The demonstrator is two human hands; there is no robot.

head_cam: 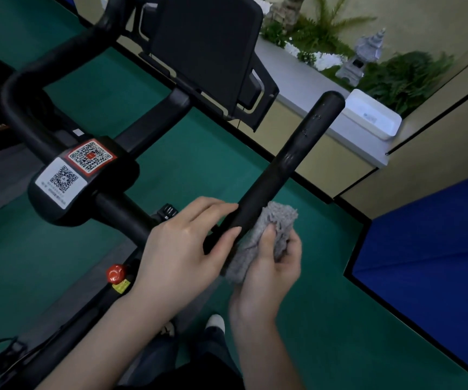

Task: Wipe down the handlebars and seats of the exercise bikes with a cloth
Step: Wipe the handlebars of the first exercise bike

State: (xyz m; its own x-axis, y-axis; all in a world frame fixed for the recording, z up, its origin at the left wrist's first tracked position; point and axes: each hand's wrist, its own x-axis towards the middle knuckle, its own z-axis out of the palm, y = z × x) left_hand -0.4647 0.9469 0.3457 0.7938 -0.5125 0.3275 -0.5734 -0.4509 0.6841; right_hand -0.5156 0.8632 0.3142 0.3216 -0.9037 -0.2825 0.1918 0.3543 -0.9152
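Head view, looking down: my left hand (182,249) lies on the near end of the black handlebar (292,161), fingers (221,205) laid fairly straight over the top, touching it and not wrapped round it; the thumb is hidden. My right hand (269,268) comes in from the other side, fingers curled round the grey cloth (280,220), thumb pinning it against the side of the bar just beside my left fingertips. The cloth bunches up past the bar's right edge. The bar runs up and right to a rounded end. Left of it sits the bike's centre block with two QR stickers (90,156), with a red knob (115,273) lower down. Green floor (199,164) beneath, blue mat (429,249) at right.
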